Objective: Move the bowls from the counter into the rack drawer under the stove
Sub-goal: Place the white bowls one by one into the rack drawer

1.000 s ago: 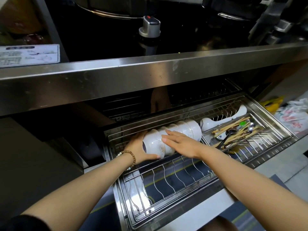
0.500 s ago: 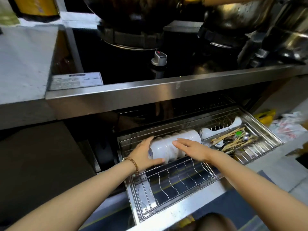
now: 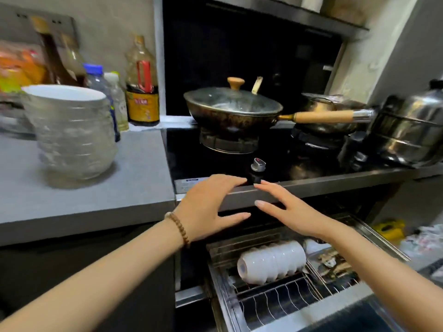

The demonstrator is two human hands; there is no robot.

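The stack of bowls [image 3: 69, 133] on the grey table [image 3: 134, 178] is looking blurred, so I cannot count them; the stack is standing upright with the open mouth pointing up. Behind it, the bottles [image 3: 142, 82] are partly hidden and smeared. In the open rack drawer [image 3: 275, 305] under the stove [image 3: 275, 164], a row of white bowls [image 3: 273, 262] is lying on its side. Its long axis is running from the near left to the far right, and the base of the nearest bowl is facing toward the left front. To the right of the row, a tray of utensils [image 3: 335, 264] is too blurred to tell apart, and the right arm is covering part of it. The near edge of the drawer is cut off by the frame.

Both hands are hanging in the air in front of the stove edge, above the drawer. The left hand [image 3: 208, 207] is showing fingers spread apart and is holding nothing; a bead bracelet [image 3: 179, 227] is sitting on its wrist. The right hand [image 3: 290, 212] is also showing a loose, empty grip, with fingers parted. A lidded wok [image 3: 232, 109] is resting on the burner.
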